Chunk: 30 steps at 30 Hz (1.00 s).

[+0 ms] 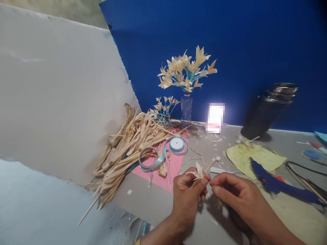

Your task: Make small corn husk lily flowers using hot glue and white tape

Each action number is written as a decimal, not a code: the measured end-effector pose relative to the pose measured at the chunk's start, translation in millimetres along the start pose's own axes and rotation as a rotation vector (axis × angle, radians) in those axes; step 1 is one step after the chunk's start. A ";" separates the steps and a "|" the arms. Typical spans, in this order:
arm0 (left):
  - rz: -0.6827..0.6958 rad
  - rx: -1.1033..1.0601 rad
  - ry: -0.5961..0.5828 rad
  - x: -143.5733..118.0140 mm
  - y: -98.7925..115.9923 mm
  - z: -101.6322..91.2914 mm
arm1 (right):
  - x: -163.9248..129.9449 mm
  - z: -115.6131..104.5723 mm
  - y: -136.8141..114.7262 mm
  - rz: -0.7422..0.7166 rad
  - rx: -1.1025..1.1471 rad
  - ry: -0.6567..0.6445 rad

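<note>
Between the thumb and fingers of my left hand (187, 195) is a small pale husk flower (198, 173), its pointed petals turned up. My right hand (233, 192) is pinched close beside it, thumb against forefinger, at the flower's base. What those right fingertips hold is too small to make out. Both hands are just above the grey table. A roll of light blue ribbon (176, 144) and a loose ribbon loop (149, 166) lie beyond my left hand on a pink sheet (176, 172).
Dried corn husks (120, 149) are heaped at the left. Husk flowers (187, 68) stand in a glass vase (186, 107) at the back. A dark flask (265, 112), a blue glue gun (278, 185) and yellow paper (237, 156) are at the right. Husk scraps litter the table.
</note>
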<state>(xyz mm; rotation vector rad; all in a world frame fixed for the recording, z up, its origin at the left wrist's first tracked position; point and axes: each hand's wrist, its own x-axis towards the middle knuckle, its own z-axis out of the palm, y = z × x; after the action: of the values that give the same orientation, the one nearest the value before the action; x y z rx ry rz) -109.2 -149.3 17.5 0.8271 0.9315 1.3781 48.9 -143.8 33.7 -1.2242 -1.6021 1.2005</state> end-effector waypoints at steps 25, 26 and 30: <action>-0.018 -0.039 -0.050 -2.8 0.2 3.6 | -1.8 10.6 7.7 0.058 0.175 -0.022; -0.015 -0.032 -0.049 -2.8 -0.2 3.4 | -2.1 10.8 9.0 0.073 0.203 -0.023; 0.023 -0.008 -0.028 -3.9 -1.7 2.7 | -0.3 9.7 14.8 0.131 0.302 -0.051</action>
<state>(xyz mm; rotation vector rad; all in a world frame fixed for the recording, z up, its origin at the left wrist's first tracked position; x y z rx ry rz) -105.9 -153.1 17.4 0.8518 0.8968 1.3860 43.4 -144.9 17.0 -1.1218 -1.3322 1.5062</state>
